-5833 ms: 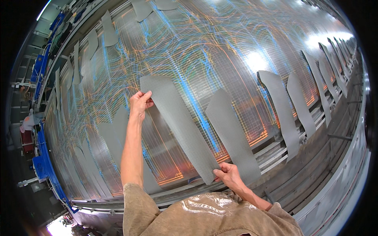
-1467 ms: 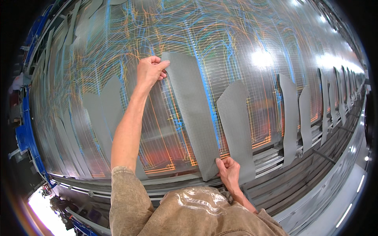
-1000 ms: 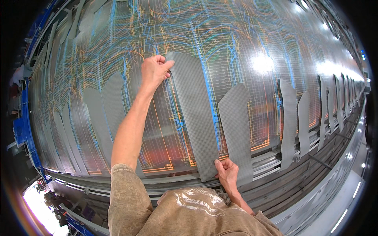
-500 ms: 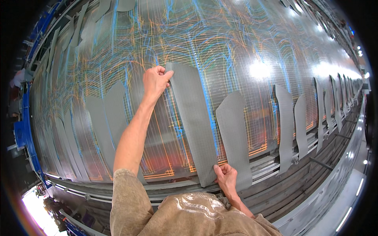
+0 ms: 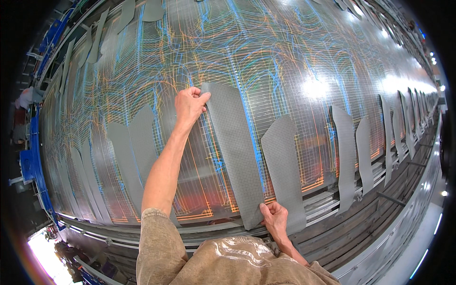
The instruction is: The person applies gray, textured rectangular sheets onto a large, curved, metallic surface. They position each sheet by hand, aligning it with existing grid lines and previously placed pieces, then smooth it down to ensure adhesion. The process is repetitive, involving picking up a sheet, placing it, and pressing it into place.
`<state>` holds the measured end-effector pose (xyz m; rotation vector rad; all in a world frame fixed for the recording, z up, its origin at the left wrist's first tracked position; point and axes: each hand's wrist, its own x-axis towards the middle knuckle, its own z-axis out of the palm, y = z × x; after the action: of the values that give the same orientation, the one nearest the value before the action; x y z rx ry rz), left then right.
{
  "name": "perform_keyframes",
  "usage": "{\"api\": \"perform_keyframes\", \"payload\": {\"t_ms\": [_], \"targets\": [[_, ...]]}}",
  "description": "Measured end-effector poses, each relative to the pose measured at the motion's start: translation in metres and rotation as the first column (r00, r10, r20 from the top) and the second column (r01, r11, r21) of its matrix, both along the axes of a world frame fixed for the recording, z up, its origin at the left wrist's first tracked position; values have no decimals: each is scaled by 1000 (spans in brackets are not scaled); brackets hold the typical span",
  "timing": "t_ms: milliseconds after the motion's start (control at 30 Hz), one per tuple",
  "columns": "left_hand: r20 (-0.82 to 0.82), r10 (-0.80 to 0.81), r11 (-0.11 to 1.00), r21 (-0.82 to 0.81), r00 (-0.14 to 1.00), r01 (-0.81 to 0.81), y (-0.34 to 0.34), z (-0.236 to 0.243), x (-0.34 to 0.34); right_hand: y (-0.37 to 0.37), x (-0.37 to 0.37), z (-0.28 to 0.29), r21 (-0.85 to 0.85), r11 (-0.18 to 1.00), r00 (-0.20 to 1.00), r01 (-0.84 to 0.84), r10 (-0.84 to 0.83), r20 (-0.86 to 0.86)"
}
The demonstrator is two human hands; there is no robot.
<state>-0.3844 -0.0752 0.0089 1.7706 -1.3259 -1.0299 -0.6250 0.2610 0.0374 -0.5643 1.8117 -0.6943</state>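
Head view: left hand [image 5: 190, 106] and right hand [image 5: 275, 220] pinch a long, flat, grey, grid-textured strip [image 5: 232, 147] between fingers, above the glossy, colour-lined bench [image 5: 195, 176].

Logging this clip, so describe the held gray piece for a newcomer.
On the large table, long gray pieces line the near edge. The held piece lies ahead of the brown shirt. Only it is gripped: left hand toward its far end, right hand toward its near end.
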Motion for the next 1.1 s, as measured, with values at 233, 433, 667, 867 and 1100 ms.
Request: {"api": "perform_keyframes", "payload": {"t_ms": [233,433,667,867,1100], "targets": [[128,40,995,-92,991,-28,8,3,-2,2,1,-4,9,1000,1000,9,-9,-17],[543,12,894,-382,840,234,48,1,-34,-2,-1,1,-9,1000,999,22,-22,-31],[815,-334,771,-53,474,634,70,-23,-50,6,-2,-10,-38,999,998,-22,20,-59],[800,-350,772,-48,487,634,58,-27,-60,4,-5,-7,-51,998,998,-22,20,-53],[815,-340,779,-35,470,626,57,-24,-62,6,-6,-13,-100,994,998,-49,45,-47]]}}
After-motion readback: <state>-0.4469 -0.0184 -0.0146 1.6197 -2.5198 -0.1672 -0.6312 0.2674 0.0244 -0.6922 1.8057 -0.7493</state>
